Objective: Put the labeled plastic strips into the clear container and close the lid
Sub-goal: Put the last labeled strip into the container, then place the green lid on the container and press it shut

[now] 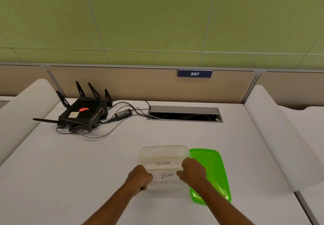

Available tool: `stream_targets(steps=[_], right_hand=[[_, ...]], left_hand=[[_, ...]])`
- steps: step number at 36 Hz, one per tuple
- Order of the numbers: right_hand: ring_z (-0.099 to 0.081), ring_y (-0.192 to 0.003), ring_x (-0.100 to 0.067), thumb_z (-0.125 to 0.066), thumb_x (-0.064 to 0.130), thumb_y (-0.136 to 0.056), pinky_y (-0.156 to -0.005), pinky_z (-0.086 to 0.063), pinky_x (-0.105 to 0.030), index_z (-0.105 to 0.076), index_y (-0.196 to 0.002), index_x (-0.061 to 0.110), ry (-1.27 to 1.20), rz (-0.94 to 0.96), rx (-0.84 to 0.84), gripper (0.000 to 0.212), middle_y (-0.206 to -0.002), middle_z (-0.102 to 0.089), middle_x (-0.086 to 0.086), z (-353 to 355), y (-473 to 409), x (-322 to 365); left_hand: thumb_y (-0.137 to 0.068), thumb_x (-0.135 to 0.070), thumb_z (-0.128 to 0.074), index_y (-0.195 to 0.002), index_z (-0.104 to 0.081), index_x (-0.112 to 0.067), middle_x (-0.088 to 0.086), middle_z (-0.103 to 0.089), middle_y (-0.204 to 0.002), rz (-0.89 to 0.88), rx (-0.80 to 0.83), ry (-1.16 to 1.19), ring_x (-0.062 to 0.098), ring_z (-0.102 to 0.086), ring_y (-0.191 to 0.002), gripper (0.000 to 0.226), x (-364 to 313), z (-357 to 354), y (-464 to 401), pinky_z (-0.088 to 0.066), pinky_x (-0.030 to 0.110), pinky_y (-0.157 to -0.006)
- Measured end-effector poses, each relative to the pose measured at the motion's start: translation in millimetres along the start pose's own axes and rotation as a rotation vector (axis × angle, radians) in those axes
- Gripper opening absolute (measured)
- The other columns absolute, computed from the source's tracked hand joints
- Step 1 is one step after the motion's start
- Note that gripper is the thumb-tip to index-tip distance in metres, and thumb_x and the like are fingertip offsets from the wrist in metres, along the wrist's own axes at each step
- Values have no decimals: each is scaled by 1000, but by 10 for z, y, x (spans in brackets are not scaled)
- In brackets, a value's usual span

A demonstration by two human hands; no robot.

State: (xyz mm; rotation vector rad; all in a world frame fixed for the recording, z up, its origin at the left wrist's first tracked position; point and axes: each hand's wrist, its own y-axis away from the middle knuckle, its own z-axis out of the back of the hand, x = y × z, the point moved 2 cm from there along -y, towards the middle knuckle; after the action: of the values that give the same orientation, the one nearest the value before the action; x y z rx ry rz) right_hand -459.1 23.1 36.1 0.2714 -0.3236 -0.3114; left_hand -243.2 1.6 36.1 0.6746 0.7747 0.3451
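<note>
A clear plastic container (163, 150) stands on the white table in front of me, without its lid. Inside it lies a clear strip marked ZEBRA (163, 163). A second strip marked BEAR (166, 175) is held over the container's near half. My left hand (140, 178) grips the BEAR strip's left end with closed fingers. At the strip's right end, my right hand (192, 172) pinches it. The green lid (210, 170) lies flat on the table, touching the container's right side, partly under my right forearm.
A black router (82, 113) with antennas, a power brick (123, 114) and cables sit at the back left. An open cable hatch (184, 114) is set in the table at the back. White rounded dividers (280, 137) border the desk on both sides.
</note>
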Motion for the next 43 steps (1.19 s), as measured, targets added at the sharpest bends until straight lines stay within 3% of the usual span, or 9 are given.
stream_targets(steps=[11,19,26,29,32,34,37,40,43], right_hand=[[-70,-107,-23,-73,49,-82,-86,-56,-32,-66,-116,19,-9,-26,-6,46,-116,-70,-1,-7,8,16],[-67,-115,-24,-71,51,-85,-92,-55,-33,-64,-123,19,19,-35,-5,50,-124,-67,-2,-21,50,50],[-78,-82,-21,-69,46,-88,-83,-60,-32,-64,-114,16,4,-49,-21,40,-109,-72,1,3,77,58],[-76,-93,-23,-64,47,-91,-85,-57,-30,-63,-115,18,13,-39,-69,38,-114,-69,0,16,73,63],[-69,-109,-21,-60,52,-93,-87,-52,-30,-66,-113,23,14,-32,-137,36,-117,-69,2,63,69,78],[-68,-109,-19,-56,54,-94,-85,-50,-29,-68,-110,26,-11,-26,-200,35,-114,-70,5,126,46,90],[-70,-100,-17,-50,57,-96,-78,-51,-29,-70,-105,27,-42,4,-307,37,-104,-74,7,284,-13,126],[-70,-100,-15,-55,51,-98,-83,-53,-32,-71,-114,28,-100,114,-418,33,-107,-75,8,494,-100,185],[-64,-119,-21,-57,47,-99,-98,-51,-36,-63,-134,20,-86,217,-482,45,-129,-68,1,734,-227,267]], left_hand=[[-81,-15,-57,-117,-62,-15,5,-62,-75,-33,18,52,15,-51,-48,36,31,30,-50,-35,20,-41],[-87,-12,-60,-101,-65,-11,7,-57,-68,-12,76,165,15,-46,-46,15,69,18,-65,-29,23,-43],[-88,-16,-61,-103,-62,-11,8,-59,-71,-36,78,155,18,-48,-51,16,44,69,17,-32,24,-46],[-86,-26,-61,-100,-61,-12,5,-63,-74,-81,44,90,17,-52,-47,19,30,121,42,-35,25,-47],[-89,-36,-61,-126,-57,-13,2,-73,-87,-148,-25,-26,14,-60,-46,44,2,204,30,-41,23,-46],[-92,-42,-61,-143,-52,-19,0,-75,-102,-224,-99,-104,13,-69,-58,57,-45,281,21,-51,23,-52],[-96,-43,-60,-148,-51,-23,-2,-75,-113,-407,-228,-195,16,-72,-102,57,-160,421,-22,-57,31,-92],[-99,-41,-59,-153,-44,-26,-11,-70,-97,-591,-358,-232,9,-66,-97,59,-320,590,-26,-53,26,-91],[-101,-47,-53,-161,-29,-24,-6,-61,-129,-738,-468,-275,10,-58,-118,69,-549,774,-46,-48,27,-101]])
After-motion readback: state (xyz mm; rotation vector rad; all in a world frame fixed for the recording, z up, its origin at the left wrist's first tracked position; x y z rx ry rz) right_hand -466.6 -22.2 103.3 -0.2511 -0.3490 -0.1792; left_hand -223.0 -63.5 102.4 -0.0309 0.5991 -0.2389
